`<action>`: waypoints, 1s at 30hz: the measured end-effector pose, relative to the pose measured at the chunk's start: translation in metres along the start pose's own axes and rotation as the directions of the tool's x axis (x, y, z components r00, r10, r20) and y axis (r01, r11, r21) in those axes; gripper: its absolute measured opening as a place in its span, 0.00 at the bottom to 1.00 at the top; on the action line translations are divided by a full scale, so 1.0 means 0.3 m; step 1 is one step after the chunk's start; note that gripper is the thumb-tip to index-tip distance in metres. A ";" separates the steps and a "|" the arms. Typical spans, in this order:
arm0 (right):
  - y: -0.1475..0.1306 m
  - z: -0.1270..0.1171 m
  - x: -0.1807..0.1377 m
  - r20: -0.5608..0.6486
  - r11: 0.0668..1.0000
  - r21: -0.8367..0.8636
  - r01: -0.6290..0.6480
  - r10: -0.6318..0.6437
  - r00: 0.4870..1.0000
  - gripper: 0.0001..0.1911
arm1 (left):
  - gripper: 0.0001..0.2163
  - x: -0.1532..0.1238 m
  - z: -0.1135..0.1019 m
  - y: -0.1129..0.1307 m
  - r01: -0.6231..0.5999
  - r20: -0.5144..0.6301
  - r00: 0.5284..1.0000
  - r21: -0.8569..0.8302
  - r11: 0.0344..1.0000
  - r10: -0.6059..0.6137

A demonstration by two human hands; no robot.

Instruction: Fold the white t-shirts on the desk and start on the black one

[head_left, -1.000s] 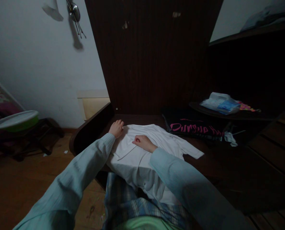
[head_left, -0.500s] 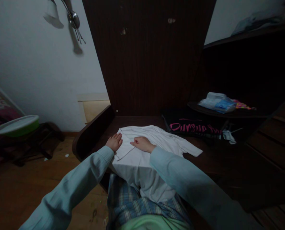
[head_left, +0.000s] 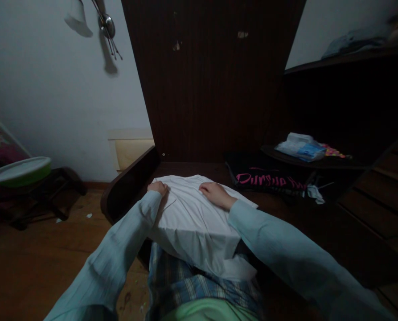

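Note:
A white shirt lies spread and creased on the dark wooden desktop, its lower part hanging over the front edge toward my lap. My left hand is at its far left corner, fingers curled down on the cloth. Farther right, my right hand rests on the upper part, thumb and fingers closed together on the fabric. Fine folds run across the cloth between the two hands. The fingertips are partly hidden.
A dark folded cloth with pink lettering lies behind to the right. Above it, a shelf bears a blue-and-white plastic pack. A raised wooden side borders the desktop's left. A green basin stands on a stool at far left.
My right hand has moved right and slightly away from me. My left hand has shifted up a little, its fingers now curled instead of flat. The shirt's right sleeve has drawn in leftward.

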State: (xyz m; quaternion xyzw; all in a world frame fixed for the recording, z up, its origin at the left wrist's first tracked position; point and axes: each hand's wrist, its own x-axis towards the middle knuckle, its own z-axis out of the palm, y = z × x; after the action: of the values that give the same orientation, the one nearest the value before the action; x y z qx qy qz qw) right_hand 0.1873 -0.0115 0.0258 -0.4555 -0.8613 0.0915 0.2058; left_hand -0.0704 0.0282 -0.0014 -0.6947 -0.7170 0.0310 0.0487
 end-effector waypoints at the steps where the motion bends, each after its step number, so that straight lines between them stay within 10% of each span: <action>1: 0.035 -0.024 0.003 -0.016 0.992 -0.050 -0.117 0.117 0.993 0.14 | 0.20 -0.003 0.003 0.012 0.028 -0.014 0.999 -0.001 1.000 -0.028; 5: 0.147 -0.078 0.022 0.024 0.902 -0.260 -0.345 0.363 0.931 0.15 | 0.24 -0.034 0.030 0.026 0.091 -0.070 0.993 -0.035 0.995 -0.093; 15: 0.181 -0.080 0.078 -0.060 0.814 -0.400 -0.421 0.436 0.898 0.15 | 0.28 -0.078 0.072 -0.050 -0.005 -0.042 0.999 -0.086 0.996 0.001; 26: 0.165 -0.006 0.084 -0.121 0.773 -0.411 -0.483 0.479 0.870 0.19 | 0.29 -0.048 0.082 -0.105 -0.014 0.008 1.000 -0.043 0.999 0.015; 30: 0.118 0.038 0.045 -0.153 0.844 -0.426 -0.326 0.288 0.945 0.23 | 0.29 -0.042 0.083 -0.119 -0.004 0.014 1.000 -0.055 0.998 0.005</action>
State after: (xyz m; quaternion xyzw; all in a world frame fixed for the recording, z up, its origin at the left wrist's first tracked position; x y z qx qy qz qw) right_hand 0.2020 0.0203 0.0070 -0.6258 -0.7657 -0.0952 0.1142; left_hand -0.1083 0.0149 -0.0224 -0.6971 -0.7164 0.0163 0.0244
